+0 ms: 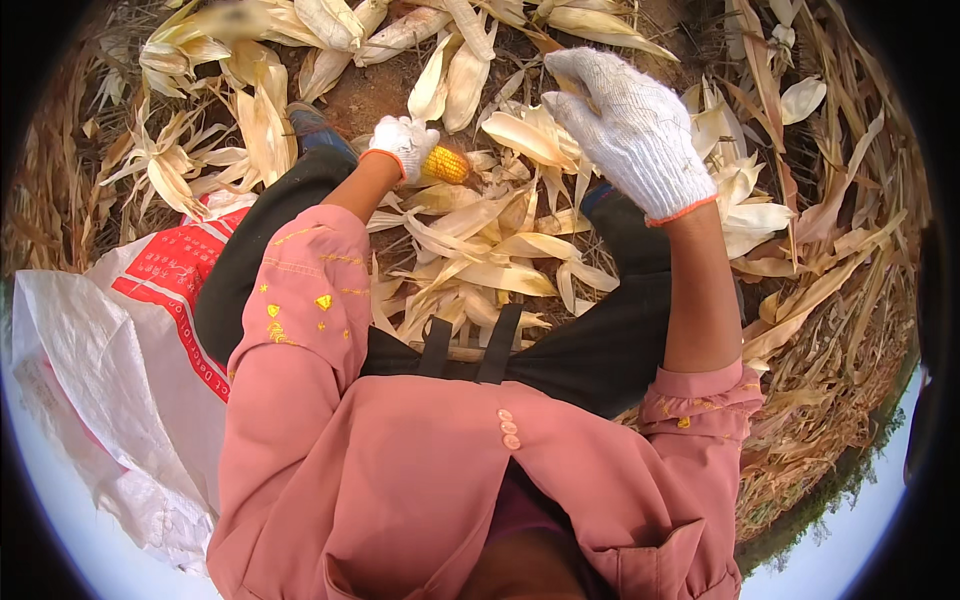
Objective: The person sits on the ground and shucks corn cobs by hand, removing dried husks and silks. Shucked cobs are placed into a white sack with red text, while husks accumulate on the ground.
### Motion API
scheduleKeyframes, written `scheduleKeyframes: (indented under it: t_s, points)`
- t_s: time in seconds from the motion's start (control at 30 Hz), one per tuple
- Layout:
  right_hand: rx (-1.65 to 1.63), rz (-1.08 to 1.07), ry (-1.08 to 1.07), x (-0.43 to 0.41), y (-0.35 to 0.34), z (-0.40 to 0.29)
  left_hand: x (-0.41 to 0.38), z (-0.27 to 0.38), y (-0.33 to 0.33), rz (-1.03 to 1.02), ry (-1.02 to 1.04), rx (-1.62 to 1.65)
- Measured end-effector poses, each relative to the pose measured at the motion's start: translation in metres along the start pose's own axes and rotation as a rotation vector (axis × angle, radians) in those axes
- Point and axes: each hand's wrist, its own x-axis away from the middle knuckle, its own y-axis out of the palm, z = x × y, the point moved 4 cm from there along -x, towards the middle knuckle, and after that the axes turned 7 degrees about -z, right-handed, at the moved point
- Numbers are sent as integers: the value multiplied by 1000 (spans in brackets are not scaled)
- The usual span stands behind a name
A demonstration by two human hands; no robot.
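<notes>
My left hand (403,144), in a white knitted glove with an orange cuff, is closed around one end of a yellow corn cob (446,164); the bare kernels stick out to its right. My right hand (626,127), gloved the same way, is raised at the upper right with thumb and fingers apart and nothing seen in it. Loose dry corn husks (480,247) lie between my legs, below the cob. Beyond my hands are several ears still in their husks (466,86).
A white woven sack (172,360) with a red printed panel lies beside my left leg. Dry corn stalks and leaves (817,322) cover the ground at right. More husked ears (405,36) lie along the top. My bent legs in dark trousers flank the husks.
</notes>
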Motion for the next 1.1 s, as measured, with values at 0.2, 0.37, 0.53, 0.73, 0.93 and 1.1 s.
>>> scheduleKeyframes:
  t_s: [0.2,0.37,0.53,0.73,0.93,1.1]
  points:
    - [-63,-191,-143,3,20,-14,104,4,-104,313,-9,-6]
    - [-138,-324,-202,19,33,-32,185,23,-160,565,5,-63]
    - [-293,-415,-188,20,25,-42,240,15,-178,659,-108,-41]
    - [-195,-58,-306,18,20,-43,279,36,-176,501,-127,411]
    - [-160,74,-215,12,28,-50,249,81,-104,307,-16,1999]
    - [-146,262,-174,19,20,-51,234,101,-104,455,89,2186]
